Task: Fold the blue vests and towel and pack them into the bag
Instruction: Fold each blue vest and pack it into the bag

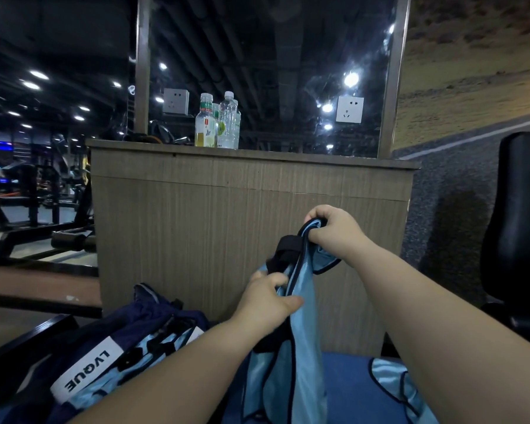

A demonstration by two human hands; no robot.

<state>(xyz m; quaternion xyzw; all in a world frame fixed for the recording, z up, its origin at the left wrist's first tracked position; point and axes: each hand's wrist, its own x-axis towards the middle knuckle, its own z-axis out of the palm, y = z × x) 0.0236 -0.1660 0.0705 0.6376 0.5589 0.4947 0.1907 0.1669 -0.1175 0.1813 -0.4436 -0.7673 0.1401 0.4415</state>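
The right hand [334, 232] grips the top edge of a blue vest [291, 347] hanging below it, while the left hand [265, 301] pinches the vest lower down.

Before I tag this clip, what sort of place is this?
Most likely a gym: black exercise machines on the left, a padded black seat at right, drink bottles on the wooden counter.

Dim gym; wooden counter [251, 209] ahead; mirror [270, 71] above; wall sockets [349, 109]; black seat [520, 215] right.
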